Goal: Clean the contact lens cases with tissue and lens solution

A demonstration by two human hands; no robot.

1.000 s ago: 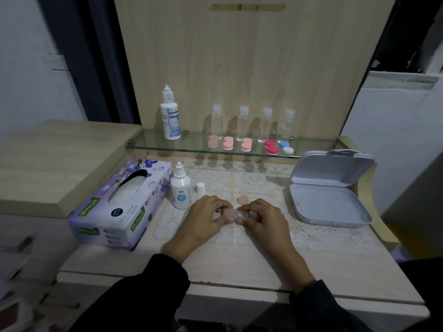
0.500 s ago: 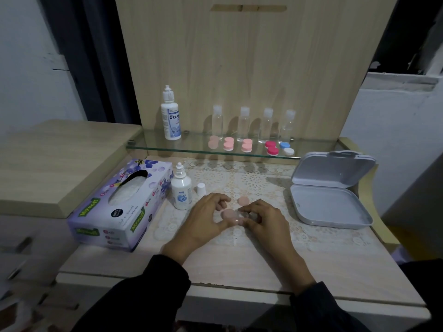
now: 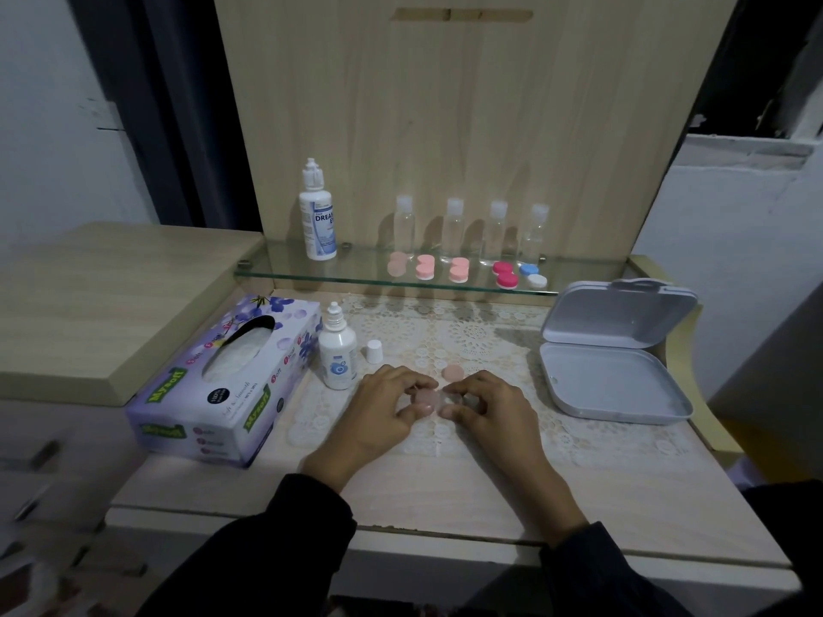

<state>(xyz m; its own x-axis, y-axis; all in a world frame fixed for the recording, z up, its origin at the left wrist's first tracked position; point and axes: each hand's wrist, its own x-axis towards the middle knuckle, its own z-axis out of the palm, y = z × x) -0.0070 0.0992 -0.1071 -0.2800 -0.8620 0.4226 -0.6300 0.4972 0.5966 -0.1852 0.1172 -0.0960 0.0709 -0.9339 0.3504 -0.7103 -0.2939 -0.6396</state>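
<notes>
Lens case (image 3: 438,399): sitting low on the lace mat (image 3: 467,336) at the front middle of the surface (image 3: 445,492), between both hands; its right well is seemingly lying uncapped.
Loose pink cap (image 3: 453,373): lying just behind the case.
Left hand (image 3: 385,409): fingers curling in, pinching the case's pink-capped end.
Right hand (image 3: 494,409): fingers pinching the clear end.
Solution bottle (image 3: 337,358): standing uncapped beside the left hand, white cap (image 3: 374,351) sitting near.
Tissue box (image 3: 213,394): showing tissue in its slot.
Grey box (image 3: 614,385): lying open, right.
</notes>
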